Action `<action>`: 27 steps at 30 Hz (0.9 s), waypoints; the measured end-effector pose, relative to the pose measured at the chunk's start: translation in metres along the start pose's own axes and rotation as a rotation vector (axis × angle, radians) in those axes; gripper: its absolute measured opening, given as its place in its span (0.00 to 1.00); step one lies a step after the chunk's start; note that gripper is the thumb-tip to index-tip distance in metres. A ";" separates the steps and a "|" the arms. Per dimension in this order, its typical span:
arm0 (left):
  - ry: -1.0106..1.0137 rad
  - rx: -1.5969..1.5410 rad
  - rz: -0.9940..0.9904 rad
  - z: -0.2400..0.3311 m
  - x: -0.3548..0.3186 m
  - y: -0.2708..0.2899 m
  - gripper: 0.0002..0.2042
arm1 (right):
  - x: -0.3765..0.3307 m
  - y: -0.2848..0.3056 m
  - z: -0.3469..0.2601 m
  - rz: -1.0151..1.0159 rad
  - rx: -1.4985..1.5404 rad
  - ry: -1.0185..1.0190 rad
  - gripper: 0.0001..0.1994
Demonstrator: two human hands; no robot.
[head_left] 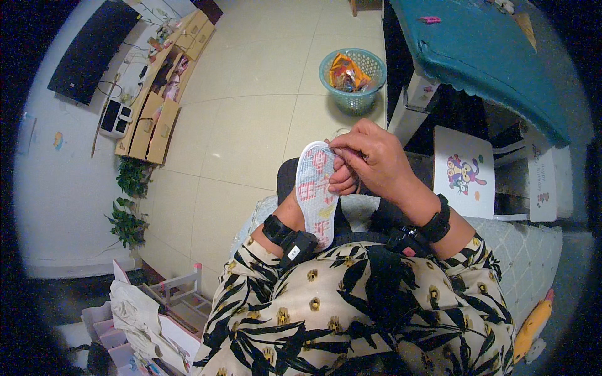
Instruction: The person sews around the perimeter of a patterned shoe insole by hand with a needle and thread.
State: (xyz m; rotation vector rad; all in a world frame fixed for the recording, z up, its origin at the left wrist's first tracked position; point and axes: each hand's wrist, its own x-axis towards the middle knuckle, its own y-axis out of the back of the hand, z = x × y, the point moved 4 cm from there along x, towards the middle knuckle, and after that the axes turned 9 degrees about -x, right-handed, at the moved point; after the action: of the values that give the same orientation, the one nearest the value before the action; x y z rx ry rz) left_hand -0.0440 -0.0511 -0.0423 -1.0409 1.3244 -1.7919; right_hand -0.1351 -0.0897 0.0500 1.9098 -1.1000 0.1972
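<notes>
A white shoe insole (pixel 315 191) with red, pale blue and yellow stitching stands tilted in front of me, its rounded toe end upward. My left hand (pixel 342 180) grips it from behind, with curled fingers showing at the right edge and the palm hidden. At the top right of the insole, the thumb and forefinger of my right hand (pixel 370 152) are pinched together. Whatever lies between those fingertips is too small to make out. Black straps with small devices circle both wrists.
A teal basket (pixel 353 103) with orange packets stands on the tiled floor ahead. To the right are a table with a teal cloth (pixel 483 59) and a white chair (pixel 461 172) with a cartoon print. A wooden cabinet (pixel 150 128) and green plants (pixel 128 222) line the left wall.
</notes>
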 end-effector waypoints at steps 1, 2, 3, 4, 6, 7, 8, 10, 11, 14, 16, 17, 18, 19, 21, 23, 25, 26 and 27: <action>0.009 0.003 0.011 0.000 0.000 0.001 0.20 | 0.000 0.000 -0.001 -0.004 -0.011 0.000 0.06; 0.017 0.006 0.023 0.000 -0.001 0.002 0.20 | 0.000 0.001 -0.001 -0.007 -0.022 0.001 0.06; 0.026 0.009 0.033 0.001 -0.002 0.004 0.20 | 0.000 0.001 -0.001 -0.011 -0.031 -0.001 0.06; 0.029 0.030 0.057 0.002 -0.003 0.008 0.20 | -0.001 0.002 -0.001 -0.015 -0.040 -0.002 0.06; 0.034 0.073 0.105 0.006 -0.005 0.011 0.19 | -0.002 0.003 -0.001 -0.018 -0.069 -0.001 0.06; 0.019 0.138 0.169 0.010 -0.006 0.010 0.18 | -0.002 0.004 0.000 -0.017 -0.088 0.002 0.06; 0.004 0.203 0.234 0.013 -0.008 0.006 0.17 | -0.003 0.005 0.000 -0.016 -0.108 0.005 0.06; -0.061 0.380 0.367 0.018 -0.005 -0.003 0.14 | -0.004 0.006 0.007 -0.006 -0.090 -0.039 0.06; -0.110 0.490 0.437 0.020 -0.004 -0.006 0.13 | -0.005 0.005 0.010 -0.001 -0.081 -0.060 0.06; -0.185 0.607 0.497 0.025 -0.006 -0.023 0.07 | -0.005 0.004 0.022 -0.055 -0.005 -0.125 0.06; -0.191 0.769 0.533 0.026 -0.007 -0.030 0.06 | -0.008 0.001 0.031 -0.025 0.055 -0.132 0.04; -0.135 0.747 0.501 0.027 -0.008 -0.027 0.07 | -0.010 0.000 0.034 -0.011 0.085 -0.136 0.04; -0.116 0.808 0.521 0.028 -0.009 -0.028 0.07 | -0.011 -0.004 0.037 -0.038 0.139 -0.190 0.04; -0.097 0.868 0.540 0.028 -0.009 -0.028 0.07 | -0.013 -0.007 0.039 -0.066 0.192 -0.244 0.04; -0.058 0.937 0.563 0.026 -0.009 -0.030 0.07 | -0.016 -0.011 0.042 -0.094 0.243 -0.289 0.04; -0.021 0.957 0.569 0.024 -0.008 -0.029 0.07 | -0.017 -0.013 0.044 -0.094 0.240 -0.268 0.04; -0.011 0.973 0.591 0.025 -0.010 -0.022 0.07 | -0.021 -0.018 0.048 -0.054 0.491 -0.427 0.05; -0.006 0.981 0.601 0.025 -0.011 -0.019 0.06 | -0.023 -0.021 0.049 -0.032 0.616 -0.505 0.05; -0.030 0.992 0.608 0.026 -0.011 -0.020 0.06 | -0.023 -0.018 0.051 -0.036 0.509 -0.488 0.06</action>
State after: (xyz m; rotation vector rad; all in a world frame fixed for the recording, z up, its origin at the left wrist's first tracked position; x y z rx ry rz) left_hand -0.0172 -0.0471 -0.0207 -0.0915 0.4783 -1.5989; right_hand -0.1488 -0.1107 -0.0028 2.5165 -1.4312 -0.0200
